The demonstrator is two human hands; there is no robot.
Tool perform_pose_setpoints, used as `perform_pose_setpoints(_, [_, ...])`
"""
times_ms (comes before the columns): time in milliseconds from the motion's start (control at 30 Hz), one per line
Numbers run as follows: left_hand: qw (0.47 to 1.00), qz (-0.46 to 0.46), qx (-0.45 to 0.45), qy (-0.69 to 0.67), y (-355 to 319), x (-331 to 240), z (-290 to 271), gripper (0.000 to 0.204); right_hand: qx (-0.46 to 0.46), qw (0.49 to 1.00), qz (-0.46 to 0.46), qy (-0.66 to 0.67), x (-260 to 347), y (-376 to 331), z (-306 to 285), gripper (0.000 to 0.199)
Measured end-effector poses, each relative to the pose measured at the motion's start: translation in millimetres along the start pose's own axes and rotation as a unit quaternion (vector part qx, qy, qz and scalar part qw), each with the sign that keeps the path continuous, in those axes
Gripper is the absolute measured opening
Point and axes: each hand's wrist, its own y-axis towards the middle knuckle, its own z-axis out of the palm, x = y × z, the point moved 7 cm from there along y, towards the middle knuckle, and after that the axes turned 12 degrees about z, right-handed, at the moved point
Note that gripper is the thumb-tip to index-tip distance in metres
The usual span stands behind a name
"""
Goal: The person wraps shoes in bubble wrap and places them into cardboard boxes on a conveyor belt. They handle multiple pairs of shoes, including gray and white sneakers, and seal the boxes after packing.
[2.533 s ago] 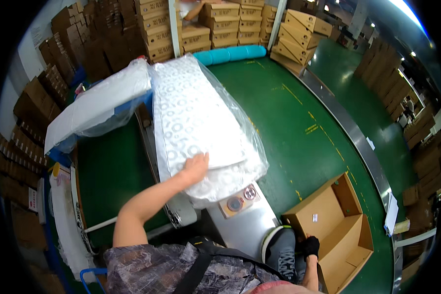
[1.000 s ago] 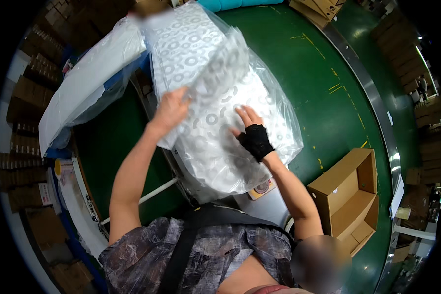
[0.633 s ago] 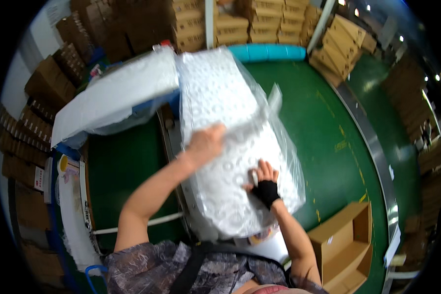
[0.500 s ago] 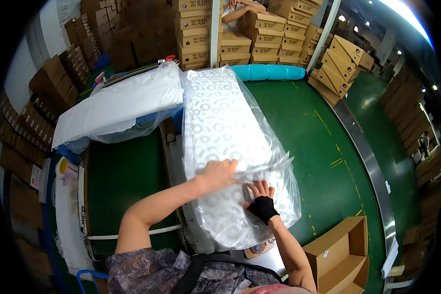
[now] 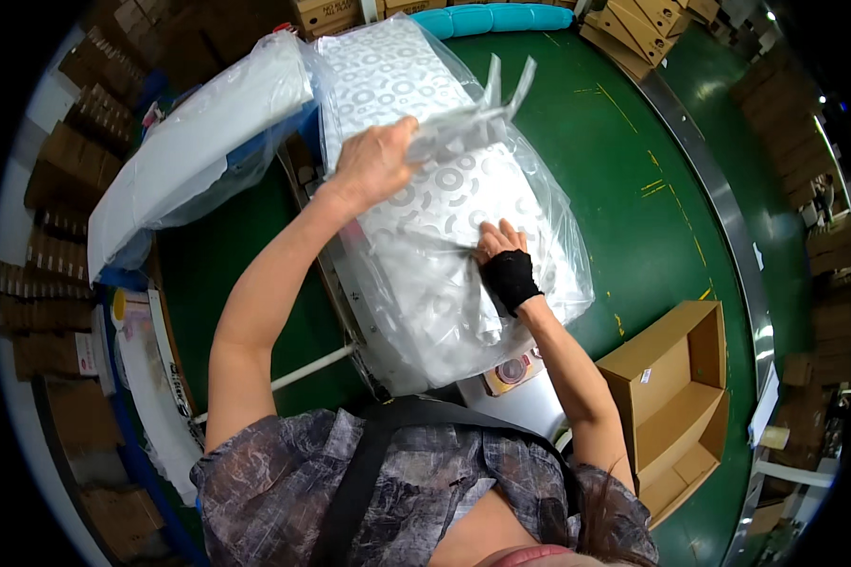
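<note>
A stack of white tissue paper [image 5: 454, 180] printed with grey rings and arcs lies in front of me, in a clear plastic bag [image 5: 577, 265] that spreads past its edges. My left hand [image 5: 376, 165] is closed over the upper part of the stack. It grips a lifted paper sheet [image 5: 473, 123], whose strip-like far end is smeared by motion. My right hand [image 5: 506, 260], in a black fingerless glove, is lower on the stack. Its fingers are bent and drawn together on creased paper; the fingertips are partly hidden.
To the left, another white sheet stack [image 5: 227, 104] lies under plastic. An open brown cardboard box [image 5: 671, 406] stands at lower right. A turquoise inflated tube [image 5: 492, 19] borders the green surface [image 5: 586, 123] at the back. Brown shoe boxes [image 5: 633, 33] stand beyond, and a metal rail [image 5: 719, 198] curves along the right.
My left hand has moved up and left with the sheet, which swings above the stack. My right hand's spread fingers have drawn together on the paper. The view has tilted down.
</note>
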Motion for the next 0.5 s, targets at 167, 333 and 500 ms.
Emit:
perform_pose_setpoints(167, [0.993,0.041,-0.067,0.093,13.5,-19.3,-43.2,0.023,0.091,0.990,-0.002,0.106,42.8,23.7,-26.4,0.008])
perform_pose_setpoints(333, [0.989,0.070,-0.038,0.124,13.3,-38.6,-30.4,0.027,0.202,0.978,0.043,-0.041,29.3,-1.1,-21.6,0.035])
perform_pose_setpoints(500, [0.990,0.064,-0.007,0.125,9.6,-34.5,-16.5,0.028,0.308,0.939,0.117,-0.100,2.4,-44.9,-4.7,0.070])
